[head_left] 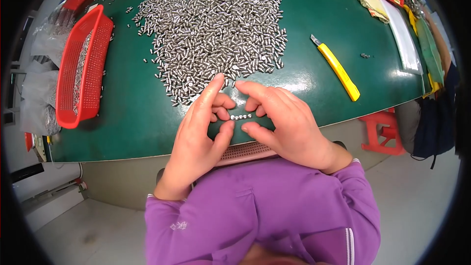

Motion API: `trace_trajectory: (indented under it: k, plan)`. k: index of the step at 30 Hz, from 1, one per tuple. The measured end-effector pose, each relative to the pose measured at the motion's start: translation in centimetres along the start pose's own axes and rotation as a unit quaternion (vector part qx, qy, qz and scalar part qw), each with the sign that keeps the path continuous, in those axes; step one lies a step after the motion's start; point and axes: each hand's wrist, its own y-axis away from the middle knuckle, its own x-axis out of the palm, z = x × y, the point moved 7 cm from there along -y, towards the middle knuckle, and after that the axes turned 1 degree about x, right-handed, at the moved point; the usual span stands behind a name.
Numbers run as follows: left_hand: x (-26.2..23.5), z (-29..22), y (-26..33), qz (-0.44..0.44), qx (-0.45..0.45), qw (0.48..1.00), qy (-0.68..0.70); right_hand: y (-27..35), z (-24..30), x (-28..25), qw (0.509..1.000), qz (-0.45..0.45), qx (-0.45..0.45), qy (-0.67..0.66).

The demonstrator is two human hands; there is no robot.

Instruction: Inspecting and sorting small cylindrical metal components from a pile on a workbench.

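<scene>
A short row of several small shiny metal pins [240, 117] sits between my hands, close to the front edge of the green table [132, 140]. My left hand [198, 135] is at the row's left end, its thumb and curled fingers right beside the pins and its index finger stretched toward the pile. On the other side, my right hand [289, 125] has thumb and fingers apart, its thumb just below the row's right end. Beyond both hands spreads a large pile of loose metal pins [221, 29]. Whether my fingertips touch the row is hard to see.
A yellow box cutter [338, 71] with its blade out lies to the right. At left stands a red basket [98, 68] with metal pieces inside, beside clear plastic bags [46, 78]. A few small dark parts [365, 56] lie far right. Below the table is a red stool [382, 132].
</scene>
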Motion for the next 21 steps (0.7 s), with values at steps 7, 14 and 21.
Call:
trace_trajectory:
  k: [7,14,21]
  plan:
    - [-0.8,1.4,0.4,-0.094,0.011,0.990,0.108,-0.7,1.5,0.6,0.993,0.008,-0.072,0.097]
    - [-0.8,1.5,0.6,-0.098,0.005,0.992,0.082,-0.3,1.3,1.2,0.989,0.034,-0.106,0.093]
    - [-0.4,0.6,0.4,-0.078,0.028,0.996,-0.036,2.5,2.0,0.3,0.976,0.131,-0.168,0.039]
